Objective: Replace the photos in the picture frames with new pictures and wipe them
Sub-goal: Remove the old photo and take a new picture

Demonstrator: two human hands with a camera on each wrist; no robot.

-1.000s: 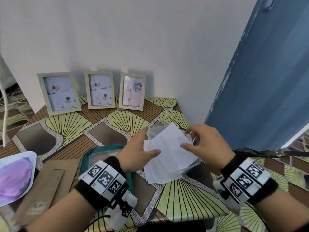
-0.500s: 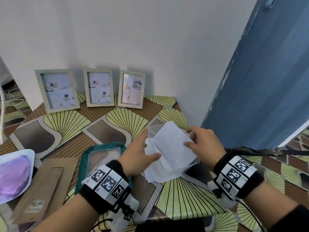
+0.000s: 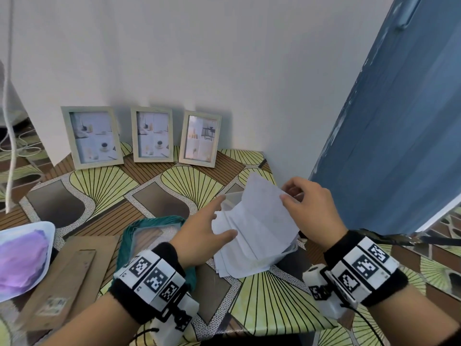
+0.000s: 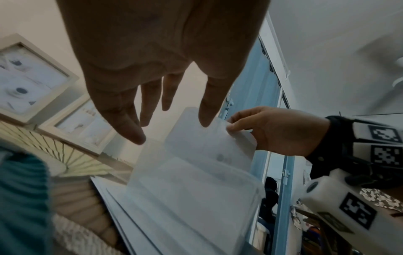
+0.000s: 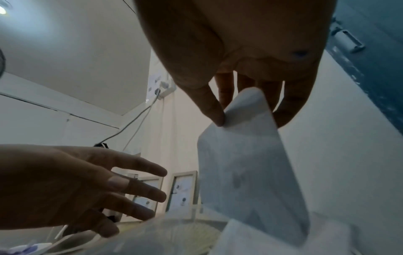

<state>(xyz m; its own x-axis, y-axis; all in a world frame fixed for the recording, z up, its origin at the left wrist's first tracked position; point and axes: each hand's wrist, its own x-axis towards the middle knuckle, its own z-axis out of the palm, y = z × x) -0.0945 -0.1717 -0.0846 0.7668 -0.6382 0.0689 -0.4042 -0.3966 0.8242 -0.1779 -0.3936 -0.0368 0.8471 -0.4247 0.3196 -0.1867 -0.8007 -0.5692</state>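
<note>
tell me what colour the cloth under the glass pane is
Teal cloth, clearest in the head view.

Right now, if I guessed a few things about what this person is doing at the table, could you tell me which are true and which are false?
1. Three picture frames lean upright against the wall. True.
2. The right hand pinches the top sheet by its upper corner. True.
3. The left hand is closed in a fist around a frame. False: its fingers are spread open beside the stack of white sheets, gripping nothing.
4. The white sheets sit in a wooden bowl. False: they are in a clear plastic tub.
5. A teal cloth lies on the table left of the sheets. True.
</note>
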